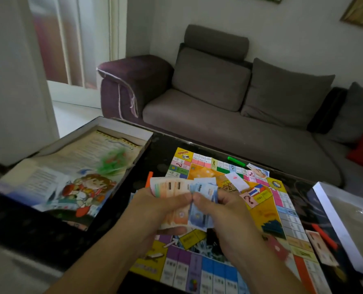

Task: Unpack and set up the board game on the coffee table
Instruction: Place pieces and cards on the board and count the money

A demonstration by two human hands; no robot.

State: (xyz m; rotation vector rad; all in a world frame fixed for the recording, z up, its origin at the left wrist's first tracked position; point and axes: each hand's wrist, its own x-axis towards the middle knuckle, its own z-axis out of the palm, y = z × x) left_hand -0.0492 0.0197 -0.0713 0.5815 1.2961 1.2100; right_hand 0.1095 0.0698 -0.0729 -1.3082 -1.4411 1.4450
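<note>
Over the board [267, 211], my left hand [155, 211] grips orange notes [172, 187]; my right hand [220, 209] pinches blue notes [203, 192]. Sorting money, I judge; next, lay down separate piles.

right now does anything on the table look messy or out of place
Yes. Loose cards lie scattered and askew across the far part of the game board, and a green marker lies just off its far edge. Both hands hold paper money.

A home living room: grey sofa [229, 107] behind a coffee table [165, 143].
</note>
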